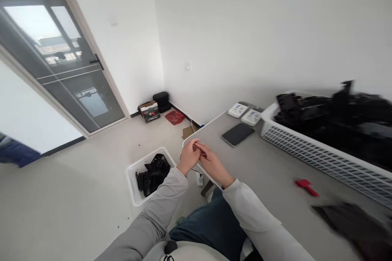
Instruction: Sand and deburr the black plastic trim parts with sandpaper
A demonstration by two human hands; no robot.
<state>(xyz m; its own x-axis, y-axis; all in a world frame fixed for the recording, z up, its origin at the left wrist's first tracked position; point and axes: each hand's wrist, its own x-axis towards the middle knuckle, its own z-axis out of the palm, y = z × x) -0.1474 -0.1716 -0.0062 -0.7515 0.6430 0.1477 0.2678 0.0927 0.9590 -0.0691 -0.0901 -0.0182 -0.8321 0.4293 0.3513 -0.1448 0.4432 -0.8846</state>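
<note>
Near the left corner of the grey table (pixel 260 179), my left hand (pixel 190 156) and my right hand (pixel 214 166) touch each other. Their fingers are bent and pressed together, and whatever may be between them is hidden. A dark flat tablet-like object (pixel 237 134) lies on the table beyond my right hand. Two white devices (pixel 238 109) sit behind it. Farther right on the tabletop is a small red tool (pixel 307 186), with a blurred dark cloth (pixel 352 224) nearer the front edge.
A white basket (pixel 318 155) heaped with black items stands along the table's right back. On the floor, left of the table, a white bin (pixel 133 187) holds black items. A box (pixel 150 111), black cases and a red bag (pixel 174 117) lie by the corner.
</note>
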